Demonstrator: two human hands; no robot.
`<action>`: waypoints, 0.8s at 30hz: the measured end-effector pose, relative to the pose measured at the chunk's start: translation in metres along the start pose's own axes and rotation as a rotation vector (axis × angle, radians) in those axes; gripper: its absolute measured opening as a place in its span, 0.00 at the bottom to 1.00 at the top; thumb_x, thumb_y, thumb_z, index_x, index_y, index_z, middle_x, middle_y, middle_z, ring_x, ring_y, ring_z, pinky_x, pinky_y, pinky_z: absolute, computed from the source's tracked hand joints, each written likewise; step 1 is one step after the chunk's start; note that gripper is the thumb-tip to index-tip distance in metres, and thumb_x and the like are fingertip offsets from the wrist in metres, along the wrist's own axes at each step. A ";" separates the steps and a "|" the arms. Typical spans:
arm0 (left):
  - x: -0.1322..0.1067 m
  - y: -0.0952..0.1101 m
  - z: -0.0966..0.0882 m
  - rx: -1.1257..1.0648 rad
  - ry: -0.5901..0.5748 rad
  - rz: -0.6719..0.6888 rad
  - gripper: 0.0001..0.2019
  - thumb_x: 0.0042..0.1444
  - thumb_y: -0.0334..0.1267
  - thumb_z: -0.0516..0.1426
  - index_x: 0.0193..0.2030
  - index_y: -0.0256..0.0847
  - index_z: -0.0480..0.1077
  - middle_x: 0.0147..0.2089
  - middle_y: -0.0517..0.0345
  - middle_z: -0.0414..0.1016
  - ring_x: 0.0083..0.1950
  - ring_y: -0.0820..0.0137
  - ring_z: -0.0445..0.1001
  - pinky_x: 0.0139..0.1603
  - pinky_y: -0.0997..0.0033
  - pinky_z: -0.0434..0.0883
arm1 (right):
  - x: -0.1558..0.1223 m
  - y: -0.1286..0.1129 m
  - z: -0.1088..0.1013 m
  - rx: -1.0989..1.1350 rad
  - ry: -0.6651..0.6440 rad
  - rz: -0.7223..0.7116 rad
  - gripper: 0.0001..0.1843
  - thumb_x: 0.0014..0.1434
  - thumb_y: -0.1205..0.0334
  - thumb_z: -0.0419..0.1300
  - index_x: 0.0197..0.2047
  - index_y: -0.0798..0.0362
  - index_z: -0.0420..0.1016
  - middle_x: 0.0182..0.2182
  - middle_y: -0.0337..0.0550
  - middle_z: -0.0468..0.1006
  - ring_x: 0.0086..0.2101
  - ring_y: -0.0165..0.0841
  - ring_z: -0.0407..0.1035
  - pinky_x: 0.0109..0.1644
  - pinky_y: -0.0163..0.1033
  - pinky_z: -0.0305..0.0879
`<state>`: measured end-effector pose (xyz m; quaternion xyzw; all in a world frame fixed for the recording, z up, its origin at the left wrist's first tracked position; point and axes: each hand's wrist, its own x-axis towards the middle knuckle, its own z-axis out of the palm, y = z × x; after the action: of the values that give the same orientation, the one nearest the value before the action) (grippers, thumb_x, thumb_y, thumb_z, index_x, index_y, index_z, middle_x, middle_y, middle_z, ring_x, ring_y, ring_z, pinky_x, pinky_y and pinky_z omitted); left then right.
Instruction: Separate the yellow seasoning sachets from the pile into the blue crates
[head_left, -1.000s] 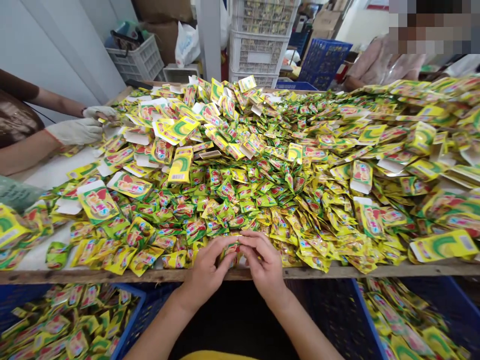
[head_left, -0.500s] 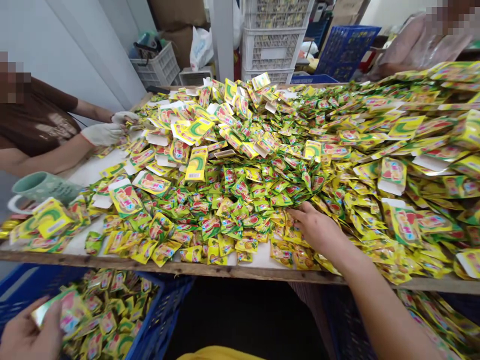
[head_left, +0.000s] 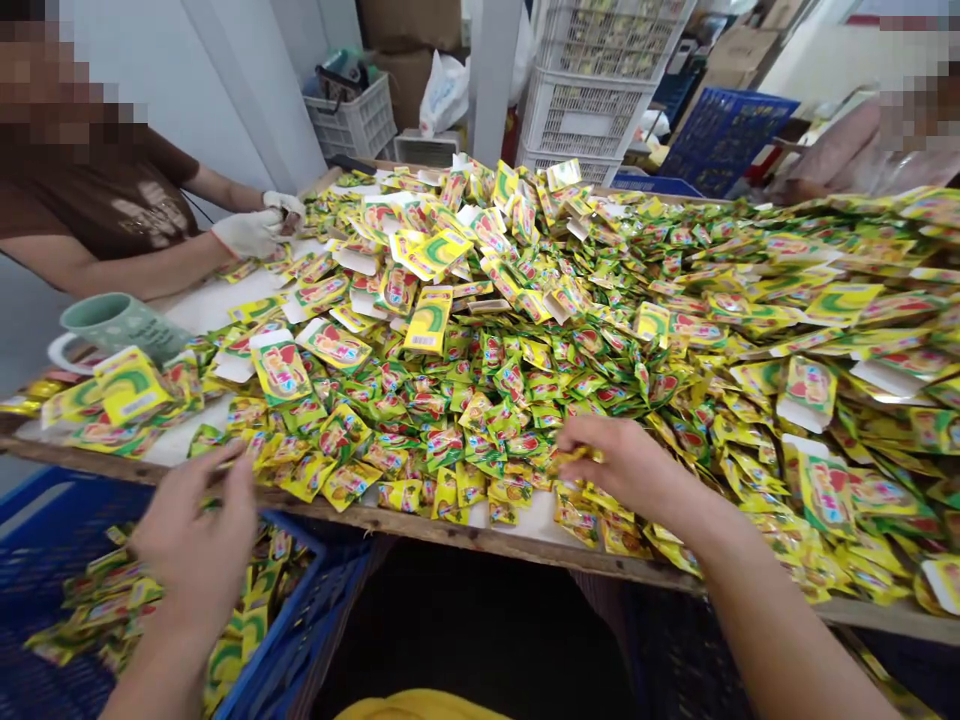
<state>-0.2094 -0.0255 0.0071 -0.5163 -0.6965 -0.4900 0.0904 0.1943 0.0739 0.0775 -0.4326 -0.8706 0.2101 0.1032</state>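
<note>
Evidently some way along, with far more left than done. Seemingly pinching a yellow sachet (head_left: 592,456) between thumb and fingertips of the right hand (head_left: 626,465), just above the loose sachets (head_left: 517,400) near the front edge of the table (head_left: 541,515). Holding the left hand (head_left: 196,530) half curled by that edge, above the blue crate (head_left: 34,545); cannot tell through the blur whether spread or gripping anything. Can count as done, judging by place alone, the heap of small cartons (head_left: 225,665) inside the crate; cannot check whether filled. Must count as left the sachets covering most of the tabletop, mainly yellow along the front and green behind, plus the open-flapped cartons (head_left: 281,370) strewn over them. Can also make out a cluster of cartons (head_left: 135,388) just in front of the green mug (head_left: 124,325), and a co-worker's gloved hand (head_left: 251,235) beyond, at the pile's far left.
</note>
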 end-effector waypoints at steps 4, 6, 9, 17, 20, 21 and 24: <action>0.030 0.060 0.053 -0.191 -0.180 0.244 0.07 0.55 0.33 0.58 0.39 0.43 0.77 0.39 0.57 0.79 0.42 0.66 0.76 0.49 0.64 0.72 | 0.057 -0.018 0.005 0.029 -0.049 -0.202 0.11 0.50 0.80 0.59 0.30 0.53 0.71 0.32 0.39 0.69 0.34 0.30 0.65 0.38 0.33 0.58; 0.046 0.080 0.081 -0.235 -0.253 0.269 0.07 0.58 0.33 0.55 0.38 0.42 0.76 0.39 0.56 0.79 0.43 0.67 0.76 0.50 0.66 0.71 | 0.077 -0.021 0.010 -0.037 -0.051 -0.230 0.12 0.47 0.81 0.58 0.30 0.54 0.69 0.34 0.41 0.68 0.34 0.31 0.64 0.37 0.34 0.58; 0.075 0.103 0.125 -0.167 -0.312 0.167 0.07 0.57 0.39 0.57 0.39 0.39 0.73 0.40 0.51 0.77 0.44 0.64 0.75 0.48 0.63 0.71 | 0.084 -0.024 0.017 -0.183 -0.049 -0.231 0.14 0.45 0.82 0.56 0.29 0.54 0.67 0.31 0.41 0.68 0.36 0.34 0.63 0.41 0.38 0.60; 0.123 0.124 0.171 0.022 -0.665 -0.011 0.34 0.39 0.39 0.69 0.54 0.35 0.65 0.44 0.45 0.75 0.46 0.54 0.74 0.46 0.59 0.70 | 0.044 -0.015 0.038 -0.167 0.139 -0.105 0.07 0.54 0.73 0.57 0.36 0.55 0.70 0.38 0.50 0.71 0.42 0.42 0.63 0.46 0.46 0.62; 0.123 0.100 0.157 -0.174 -0.724 -0.128 0.42 0.40 0.38 0.68 0.63 0.35 0.58 0.43 0.45 0.74 0.43 0.58 0.75 0.42 0.61 0.71 | 0.036 0.001 0.049 0.087 0.226 0.006 0.09 0.58 0.69 0.56 0.43 0.54 0.69 0.37 0.46 0.73 0.39 0.38 0.67 0.43 0.43 0.64; 0.121 0.091 0.154 -0.262 -0.750 -0.172 0.45 0.40 0.40 0.68 0.65 0.34 0.55 0.43 0.44 0.74 0.42 0.58 0.75 0.42 0.61 0.72 | 0.034 0.005 0.052 0.171 0.249 0.049 0.11 0.58 0.68 0.56 0.46 0.53 0.67 0.37 0.44 0.74 0.38 0.38 0.68 0.42 0.42 0.65; 0.114 0.075 0.149 -0.388 -0.770 -0.200 0.51 0.38 0.45 0.69 0.67 0.34 0.51 0.46 0.43 0.73 0.44 0.58 0.74 0.44 0.57 0.71 | 0.033 0.010 0.055 0.311 0.290 0.097 0.18 0.58 0.62 0.59 0.52 0.50 0.63 0.42 0.43 0.74 0.43 0.38 0.69 0.44 0.43 0.66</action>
<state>-0.1431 0.1609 0.0487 -0.5986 -0.6210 -0.3900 -0.3224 0.1610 0.0902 0.0238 -0.4784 -0.7821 0.2821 0.2825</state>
